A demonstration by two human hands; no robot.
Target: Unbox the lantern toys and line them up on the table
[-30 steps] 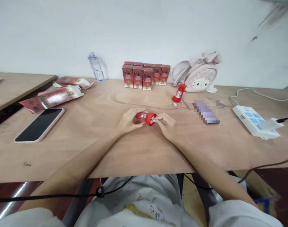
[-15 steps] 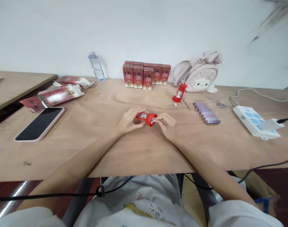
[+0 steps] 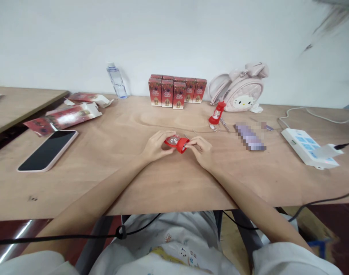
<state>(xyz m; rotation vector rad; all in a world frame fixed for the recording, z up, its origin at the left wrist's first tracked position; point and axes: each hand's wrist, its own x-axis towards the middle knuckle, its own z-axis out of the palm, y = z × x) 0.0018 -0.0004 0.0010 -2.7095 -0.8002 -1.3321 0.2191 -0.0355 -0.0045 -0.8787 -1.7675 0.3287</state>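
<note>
My left hand [image 3: 155, 146] is wrapped round a small red lantern toy [image 3: 176, 142] that lies on its side at the middle of the wooden table [image 3: 168, 179]. My right hand [image 3: 202, 149] pinches at the lantern's round red base with thumb and fingers; what sits between those fingertips is too small to make out. A second red lantern [image 3: 216, 113] stands upright farther back on the right, with small metal parts [image 3: 215, 127] lying beside it.
Several red boxes [image 3: 176, 91] and a water bottle [image 3: 116, 81] stand by the wall. A pink cat-face bag [image 3: 240, 91] sits back right, a white power strip [image 3: 309, 146] at right. A phone [image 3: 48, 149] and opened red packaging [image 3: 64, 116] lie at left.
The lantern has turned slightly between my fingers; both hands stay in the same place.
</note>
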